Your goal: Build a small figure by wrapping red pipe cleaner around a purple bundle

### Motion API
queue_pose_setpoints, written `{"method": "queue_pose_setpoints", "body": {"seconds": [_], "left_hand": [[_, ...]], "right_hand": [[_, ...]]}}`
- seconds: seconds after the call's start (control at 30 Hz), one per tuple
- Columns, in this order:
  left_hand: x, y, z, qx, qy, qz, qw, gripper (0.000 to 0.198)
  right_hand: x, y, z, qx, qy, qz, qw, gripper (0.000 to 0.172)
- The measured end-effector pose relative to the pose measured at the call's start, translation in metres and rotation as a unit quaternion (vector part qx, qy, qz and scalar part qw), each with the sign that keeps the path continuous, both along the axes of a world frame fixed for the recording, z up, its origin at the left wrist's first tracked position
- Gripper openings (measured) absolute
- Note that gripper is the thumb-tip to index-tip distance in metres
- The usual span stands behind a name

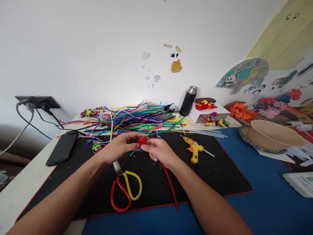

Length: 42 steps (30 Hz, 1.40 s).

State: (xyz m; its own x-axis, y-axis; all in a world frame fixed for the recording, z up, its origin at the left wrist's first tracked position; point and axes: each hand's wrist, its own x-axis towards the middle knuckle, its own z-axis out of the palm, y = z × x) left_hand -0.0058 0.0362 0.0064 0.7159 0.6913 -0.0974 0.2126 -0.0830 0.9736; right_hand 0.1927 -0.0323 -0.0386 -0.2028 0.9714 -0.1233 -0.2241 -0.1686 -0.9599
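Between my two hands, above the black mat (pixel 207 179), is a small red fuzzy piece (pixel 142 140) with some blue under it. My left hand (pixel 123 145) pinches it from the left, and the fingers of my right hand (pixel 158 149) close on its right side. From below my right hand a red pipe cleaner (pixel 171 187) runs down to the mat's front edge. Scissors with one red and one yellow handle (pixel 126 184) lie open just below my hands. A small red figure with a green and yellow top (pixel 97 148) sits left of my left wrist.
Many coloured pipe cleaners (pixel 132 117) are heaped along the wall. A yellow glue gun (pixel 194 148) lies right of my hands, a black phone (pixel 63 148) at the left. Behind stand a black flask (pixel 188 101) and white box (pixel 207 114); a bowl (pixel 274 135) is at right.
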Motion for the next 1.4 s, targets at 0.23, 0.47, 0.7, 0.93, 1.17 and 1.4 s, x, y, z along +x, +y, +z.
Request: {"method": "queue_pose_setpoints", "body": {"seconds": [0.23,0.47,0.7,0.93,1.17,1.4], "left_hand": [[-0.011,-0.008,0.019,0.213,0.086,-0.058,0.972,0.067],[-0.002,-0.017,0.004,0.416,0.158,-0.023,0.895,0.048],[-0.004,-0.011,0.010,0.357,0.128,0.024,0.925,0.047],[-0.009,-0.006,0.017,0.331,0.143,0.031,0.932,0.050],[-0.007,-0.005,0.018,0.287,0.113,0.048,0.950,0.049],[-0.008,-0.003,0.017,0.230,0.081,0.060,0.968,0.051]], "right_hand": [[-0.001,-0.001,0.002,-0.005,-0.010,-0.001,1.000,0.045],[-0.002,-0.001,0.002,-0.005,-0.010,-0.001,1.000,0.047],[-0.002,-0.003,0.007,-0.009,0.025,0.000,1.000,0.049],[0.002,-0.003,0.007,-0.003,-0.007,-0.005,1.000,0.048],[0.000,-0.004,0.008,0.021,-0.019,-0.015,0.999,0.046],[0.000,-0.005,0.011,0.028,-0.020,-0.015,0.999,0.045]]}}
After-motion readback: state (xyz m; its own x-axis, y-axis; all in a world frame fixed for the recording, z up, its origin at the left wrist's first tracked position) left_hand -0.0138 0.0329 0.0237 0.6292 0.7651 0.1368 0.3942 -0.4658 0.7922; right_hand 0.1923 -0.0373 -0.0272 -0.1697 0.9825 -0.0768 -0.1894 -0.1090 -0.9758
